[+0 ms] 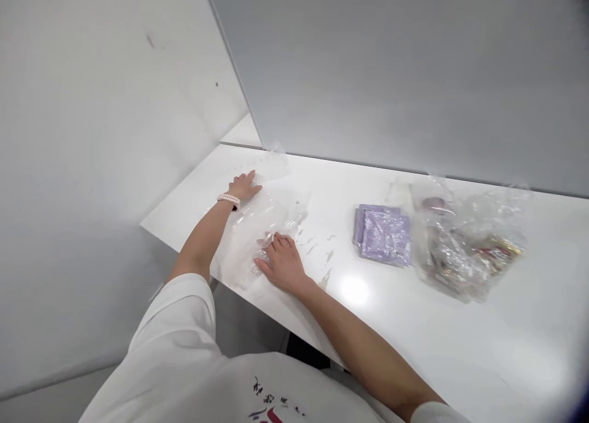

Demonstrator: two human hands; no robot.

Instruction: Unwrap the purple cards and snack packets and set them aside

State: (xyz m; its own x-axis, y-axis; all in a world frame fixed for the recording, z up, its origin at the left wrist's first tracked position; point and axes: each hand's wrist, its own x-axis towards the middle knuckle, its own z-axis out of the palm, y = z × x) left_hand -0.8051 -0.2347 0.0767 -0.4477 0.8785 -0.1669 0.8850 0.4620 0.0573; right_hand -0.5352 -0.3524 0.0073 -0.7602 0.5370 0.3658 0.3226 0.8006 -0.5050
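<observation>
Take the purple packets (386,236) as your mark: the clear plastic film (264,214) lies well to their left, spread and crumpled on the white table (506,343). It looks very light, limp and slippery, likely to crease or tear if dragged, so an edge pinched between thumb and fingertips should hold better than its loose middle. Your left hand (242,187), fingers spread, presses down on the film, farther left of the packets than your right hand (283,263). That right hand rests on the film's side nearer the packets, fingers loosely bent; you cannot tell whether they pinch any film
</observation>
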